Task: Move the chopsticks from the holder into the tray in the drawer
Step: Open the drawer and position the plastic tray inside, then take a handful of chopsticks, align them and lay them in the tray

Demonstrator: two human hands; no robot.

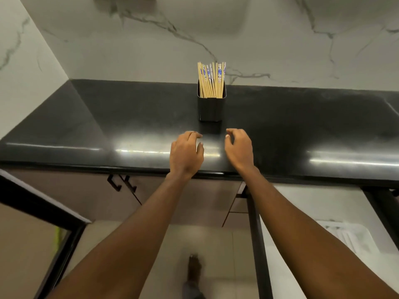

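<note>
Since the chopsticks (pixel 211 79) standing upright in the black holder (pixel 211 106) on the counter (pixel 108 126) look light, stiff and slippery, gathering their upper ends as one bundle seems wisest, while left hand (pixel 186 155) and right hand (pixel 239 148) hover nearby, loosely curled and empty.

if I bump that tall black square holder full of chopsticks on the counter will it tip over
Possibly: the tall black square holder looks narrow for its height, and the long wooden chopsticks stand well above its rim. The glossy black countertop may let it slide instead.
</note>
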